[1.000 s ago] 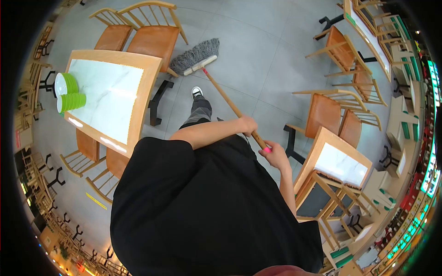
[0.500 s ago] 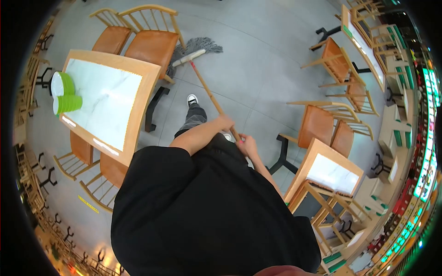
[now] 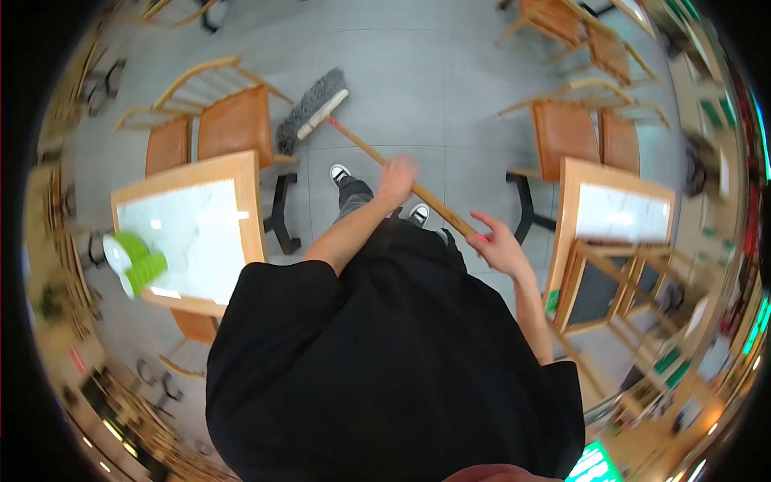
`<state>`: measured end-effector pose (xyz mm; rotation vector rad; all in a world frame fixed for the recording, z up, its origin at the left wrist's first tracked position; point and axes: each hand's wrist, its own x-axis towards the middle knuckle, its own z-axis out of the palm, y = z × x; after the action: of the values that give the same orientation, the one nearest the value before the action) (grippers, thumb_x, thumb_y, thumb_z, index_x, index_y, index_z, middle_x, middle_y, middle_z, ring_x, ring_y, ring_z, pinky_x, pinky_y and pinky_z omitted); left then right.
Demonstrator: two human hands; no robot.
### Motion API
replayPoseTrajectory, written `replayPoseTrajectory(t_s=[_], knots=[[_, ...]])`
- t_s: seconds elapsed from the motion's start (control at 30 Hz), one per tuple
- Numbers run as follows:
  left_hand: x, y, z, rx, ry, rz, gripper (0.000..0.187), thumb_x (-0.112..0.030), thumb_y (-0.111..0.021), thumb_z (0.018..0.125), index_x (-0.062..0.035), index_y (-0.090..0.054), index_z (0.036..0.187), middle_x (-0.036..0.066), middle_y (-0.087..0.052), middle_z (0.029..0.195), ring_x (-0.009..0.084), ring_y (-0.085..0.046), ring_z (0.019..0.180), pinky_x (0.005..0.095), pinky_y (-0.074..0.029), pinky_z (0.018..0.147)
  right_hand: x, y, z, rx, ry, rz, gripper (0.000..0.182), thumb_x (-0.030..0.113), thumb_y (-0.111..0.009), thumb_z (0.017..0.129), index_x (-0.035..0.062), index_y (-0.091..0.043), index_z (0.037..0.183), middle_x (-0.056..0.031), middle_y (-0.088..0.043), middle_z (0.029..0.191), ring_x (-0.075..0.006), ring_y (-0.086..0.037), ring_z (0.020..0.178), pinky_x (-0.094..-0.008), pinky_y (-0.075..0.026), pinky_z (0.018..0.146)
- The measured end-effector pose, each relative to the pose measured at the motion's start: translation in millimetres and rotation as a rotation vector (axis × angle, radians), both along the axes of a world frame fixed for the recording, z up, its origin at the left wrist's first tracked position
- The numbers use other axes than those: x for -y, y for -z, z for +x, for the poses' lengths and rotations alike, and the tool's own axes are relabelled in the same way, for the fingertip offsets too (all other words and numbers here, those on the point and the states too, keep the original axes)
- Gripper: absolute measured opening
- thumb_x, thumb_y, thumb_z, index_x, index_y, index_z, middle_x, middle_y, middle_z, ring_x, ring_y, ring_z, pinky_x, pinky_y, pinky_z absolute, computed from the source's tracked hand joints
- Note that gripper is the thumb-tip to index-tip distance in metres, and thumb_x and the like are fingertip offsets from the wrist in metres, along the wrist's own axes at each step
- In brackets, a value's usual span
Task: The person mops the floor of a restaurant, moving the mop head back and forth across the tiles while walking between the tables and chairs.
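A mop (image 3: pixel 363 146) with a grey shaggy head (image 3: pixel 321 98), a pale clamp bar and a wooden handle slants across the view, its head on the floor beside the left chairs. My left hand (image 3: pixel 397 180), slightly blurred, is wrapped round the middle of the handle. At the pink-tipped upper end, my right hand (image 3: pixel 499 247) holds the handle loosely, one finger stretched out along it. My two shoes stand on the floor under the handle.
On the left is a marble-topped table (image 3: pixel 250 210) with stacked green-and-white bowls (image 3: pixel 144 271) and brown-seated chairs (image 3: pixel 234 124). To the right stand another table (image 3: pixel 566 213), more chairs (image 3: pixel 566 138) and an upturned chair on the tabletop. Black table legs (image 3: pixel 281 217) reach toward my feet.
The mop head has turned and shifted left, and the handle lies flatter. My right hand has moved right with the handle's end, farther from my left hand. The view has shifted.
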<state>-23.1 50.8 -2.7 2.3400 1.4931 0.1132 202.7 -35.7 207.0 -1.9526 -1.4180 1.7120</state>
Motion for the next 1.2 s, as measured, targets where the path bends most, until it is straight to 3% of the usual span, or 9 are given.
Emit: replayPoseTrajectory(t_s=[0.1, 0.17, 0.23, 0.27, 0.37, 0.47, 0.7, 1.03, 1.2], knots=[[4, 9, 64, 0.121, 0.881, -0.342, 0.029, -0.010, -0.069, 0.065, -0.0159, -0.065, 0.093, 0.003, -0.061, 0.107, 0.0256, -0.054, 0.106, 0.0421, -0.039, 0.092, 79, -44, 46, 0.113, 0.154, -0.013, 0.055, 0.012, -0.067, 0.078, 0.0040, -0.048, 0.129, -0.0067, -0.059, 0.060, -0.0128, -0.055, 0.055, -0.0294, -0.045, 0.055], [37, 6, 112, 0.245, 1.098, -0.228, 0.023, -0.009, -0.067, 0.064, -0.0160, -0.065, 0.086, 0.001, -0.063, 0.084, 0.0246, -0.058, 0.093, 0.0422, -0.043, 0.081, 122, -67, 62, 0.168, 0.307, -0.090, 0.056, 0.011, -0.068, 0.077, 0.0036, -0.048, 0.129, -0.0068, -0.060, 0.061, -0.0118, -0.056, 0.055, -0.0278, -0.045, 0.053], [75, 23, 157, 0.155, 1.163, -0.371, 0.021, -0.009, -0.065, 0.066, -0.0142, -0.065, 0.086, 0.004, -0.064, 0.082, 0.0273, -0.060, 0.088, 0.0413, -0.045, 0.076, 157, -83, 69, 0.194, 0.507, -0.233, 0.057, 0.010, -0.068, 0.077, 0.0034, -0.047, 0.130, -0.0057, -0.062, 0.065, -0.0089, -0.056, 0.056, -0.0260, -0.045, 0.050], [93, 32, 170, 0.111, 1.195, -0.440, 0.020, -0.009, -0.064, 0.066, -0.0133, -0.065, 0.086, 0.005, -0.064, 0.082, 0.0286, -0.061, 0.085, 0.0409, -0.047, 0.074, 168, -90, 65, 0.313, 0.569, -0.290, 0.053, 0.011, -0.071, 0.075, 0.0030, -0.053, 0.124, -0.0116, -0.066, 0.082, -0.0141, -0.061, 0.061, -0.0294, -0.050, 0.060], [123, 42, 191, 0.079, 1.249, -0.735, 0.016, -0.009, -0.062, 0.069, -0.0117, -0.064, 0.085, 0.008, -0.065, 0.082, 0.0316, -0.061, 0.081, 0.0409, -0.048, 0.068, 240, -54, 47, 0.804, 0.324, 0.151, 0.044, 0.012, -0.073, 0.073, 0.0037, -0.060, 0.114, -0.0163, -0.062, 0.104, -0.0223, -0.064, 0.075, -0.0338, -0.051, 0.068], [129, 15, 191, -0.068, 1.345, -0.751, 0.013, -0.010, -0.060, 0.072, -0.0118, -0.063, 0.084, 0.010, -0.065, 0.083, 0.0314, -0.061, 0.086, 0.0417, -0.047, 0.071, 242, -59, 4, 0.672, 0.711, -0.078, 0.033, 0.010, -0.074, 0.071, 0.0032, -0.064, 0.102, -0.0186, -0.056, 0.116, -0.0292, -0.062, 0.092, -0.0377, -0.051, 0.076], [152, 42, 193, -0.090, 1.261, -0.731, 0.016, -0.010, -0.061, 0.072, -0.0124, -0.063, 0.088, 0.011, -0.065, 0.087, 0.0315, -0.060, 0.092, 0.0430, -0.046, 0.077, 272, -19, 12, 0.942, 0.846, 0.604, 0.010, -0.005, -0.063, 0.075, 0.0006, -0.062, 0.083, -0.0129, -0.063, 0.086, -0.0294, -0.062, 0.073, -0.0337, -0.050, 0.068], [64, 38, 196, 0.041, 0.848, -0.572, 0.018, -0.012, -0.059, 0.077, -0.0122, -0.059, 0.095, 0.008, -0.062, 0.102, 0.0276, -0.056, 0.105, 0.0444, -0.041, 0.090, 164, 1, 61, 0.659, 0.829, 0.749, 0.003, 0.001, -0.064, 0.078, 0.0002, -0.061, 0.079, -0.0101, -0.062, 0.075, -0.0220, -0.061, 0.065, -0.0295, -0.052, 0.059], [1, 28, 159, 0.197, 0.692, -0.550, 0.015, -0.015, -0.064, 0.075, -0.0120, -0.057, 0.088, 0.008, -0.061, 0.096, 0.0283, -0.057, 0.096, 0.0415, -0.044, 0.081, 94, -12, 37, 0.469, 0.718, 0.873, 0.004, 0.001, -0.065, 0.077, 0.0002, -0.061, 0.078, -0.0106, -0.063, 0.075, -0.0231, -0.061, 0.063, -0.0297, -0.051, 0.056]])
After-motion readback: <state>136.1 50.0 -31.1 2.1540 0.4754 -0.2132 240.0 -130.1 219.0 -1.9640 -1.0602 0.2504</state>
